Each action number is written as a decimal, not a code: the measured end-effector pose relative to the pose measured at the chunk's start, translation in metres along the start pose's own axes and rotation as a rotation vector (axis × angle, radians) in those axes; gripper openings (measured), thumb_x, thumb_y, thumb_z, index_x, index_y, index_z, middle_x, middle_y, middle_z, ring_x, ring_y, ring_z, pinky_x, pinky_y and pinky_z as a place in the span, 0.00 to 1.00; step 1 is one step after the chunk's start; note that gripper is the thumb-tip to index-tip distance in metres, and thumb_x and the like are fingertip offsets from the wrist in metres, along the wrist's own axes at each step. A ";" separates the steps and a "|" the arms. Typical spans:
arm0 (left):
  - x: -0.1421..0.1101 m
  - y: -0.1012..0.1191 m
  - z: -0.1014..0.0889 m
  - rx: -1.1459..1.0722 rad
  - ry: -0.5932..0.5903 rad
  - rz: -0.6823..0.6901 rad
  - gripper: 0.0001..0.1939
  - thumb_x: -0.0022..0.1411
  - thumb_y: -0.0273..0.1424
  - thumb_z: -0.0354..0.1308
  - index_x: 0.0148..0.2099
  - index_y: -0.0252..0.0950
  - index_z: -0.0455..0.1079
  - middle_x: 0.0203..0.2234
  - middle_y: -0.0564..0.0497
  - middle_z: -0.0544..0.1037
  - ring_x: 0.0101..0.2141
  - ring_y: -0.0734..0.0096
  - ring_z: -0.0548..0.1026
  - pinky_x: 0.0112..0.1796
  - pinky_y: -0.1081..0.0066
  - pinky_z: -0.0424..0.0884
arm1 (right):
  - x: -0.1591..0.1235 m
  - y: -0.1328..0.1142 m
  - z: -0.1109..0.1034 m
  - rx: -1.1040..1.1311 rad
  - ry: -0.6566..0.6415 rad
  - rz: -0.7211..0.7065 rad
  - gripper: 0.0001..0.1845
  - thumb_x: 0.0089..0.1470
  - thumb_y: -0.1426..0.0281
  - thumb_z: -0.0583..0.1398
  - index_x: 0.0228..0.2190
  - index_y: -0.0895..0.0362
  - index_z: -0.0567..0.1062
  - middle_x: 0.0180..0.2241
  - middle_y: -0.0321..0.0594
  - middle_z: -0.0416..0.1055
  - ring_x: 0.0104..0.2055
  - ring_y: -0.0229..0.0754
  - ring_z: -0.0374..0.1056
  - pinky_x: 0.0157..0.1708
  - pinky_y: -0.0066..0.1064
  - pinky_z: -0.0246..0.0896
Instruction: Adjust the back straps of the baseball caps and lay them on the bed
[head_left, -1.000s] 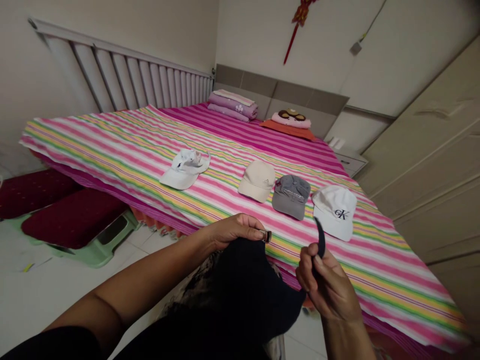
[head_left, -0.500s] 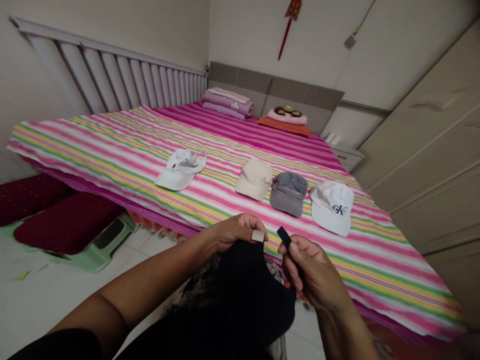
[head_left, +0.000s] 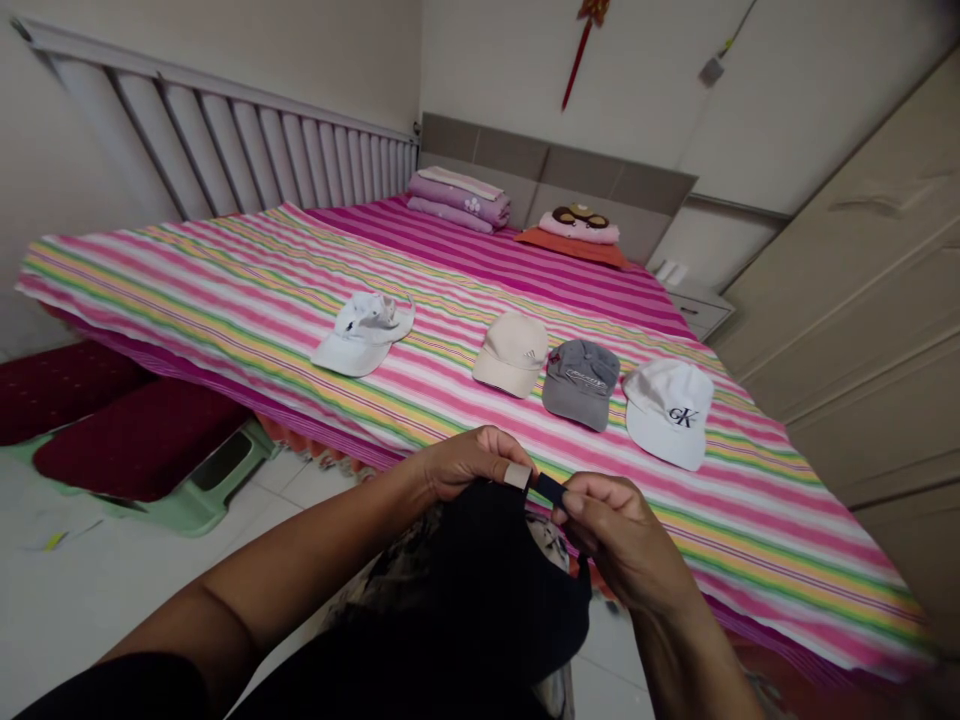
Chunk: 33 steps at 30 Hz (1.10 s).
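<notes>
A dark cap (head_left: pixel 480 570) hangs in front of my body, its back opening facing right. My left hand (head_left: pixel 469 463) grips its upper edge, thumb beside a pale, flat buckle-like piece (head_left: pixel 517 475). Between the thumb and fingers of my right hand (head_left: pixel 622 530) is the cap's dark strap (head_left: pixel 551 489), its free end pointing at that piece. The strap end is close to the piece; whether it has entered, I cannot tell. On the bed beyond lie a white cap (head_left: pixel 356 340), a beige cap (head_left: pixel 511 352), a grey cap (head_left: pixel 581 382) and a white cap with black letters (head_left: pixel 667 410).
A striped sheet (head_left: pixel 225 290) covers the bed. Folded purple bedding (head_left: pixel 457 200) and a pink and orange pile (head_left: pixel 574 235) sit near the headboard (head_left: pixel 555 170). Red-topped green stools (head_left: pixel 142 440) stand at left, a wardrobe (head_left: pixel 862 300) at right.
My right hand has brought the strap end leftward and down, close to the buckle-like piece. The strap has turned from pointing up to pointing left. My left hand keeps its hold.
</notes>
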<state>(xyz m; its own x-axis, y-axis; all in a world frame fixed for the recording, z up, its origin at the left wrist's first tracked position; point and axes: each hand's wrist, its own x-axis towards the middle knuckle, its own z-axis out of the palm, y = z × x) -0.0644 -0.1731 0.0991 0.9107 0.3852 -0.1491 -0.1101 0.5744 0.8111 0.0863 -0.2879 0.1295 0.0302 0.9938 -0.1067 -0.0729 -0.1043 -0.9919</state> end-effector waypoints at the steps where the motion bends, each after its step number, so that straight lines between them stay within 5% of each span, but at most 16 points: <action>1: 0.000 0.000 0.000 -0.004 0.002 0.003 0.14 0.34 0.30 0.69 0.27 0.28 0.75 0.16 0.49 0.75 0.15 0.79 0.68 0.18 0.80 0.62 | 0.000 0.000 0.000 0.001 0.000 0.001 0.16 0.43 0.60 0.62 0.17 0.60 0.71 0.10 0.26 0.51 0.14 0.28 0.42 0.15 0.26 0.33; 33: -0.001 0.005 0.008 0.033 -0.004 0.089 0.13 0.38 0.28 0.68 0.30 0.29 0.74 0.20 0.51 0.75 0.19 0.81 0.70 0.21 0.82 0.62 | -0.001 -0.010 0.005 -0.120 0.038 0.006 0.15 0.42 0.61 0.62 0.17 0.59 0.69 0.11 0.26 0.51 0.14 0.28 0.42 0.12 0.23 0.35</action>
<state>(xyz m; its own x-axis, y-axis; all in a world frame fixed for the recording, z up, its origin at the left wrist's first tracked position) -0.0623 -0.1764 0.1074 0.8994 0.4308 -0.0738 -0.1774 0.5142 0.8391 0.0822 -0.2873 0.1400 0.0684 0.9913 -0.1129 0.0465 -0.1162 -0.9921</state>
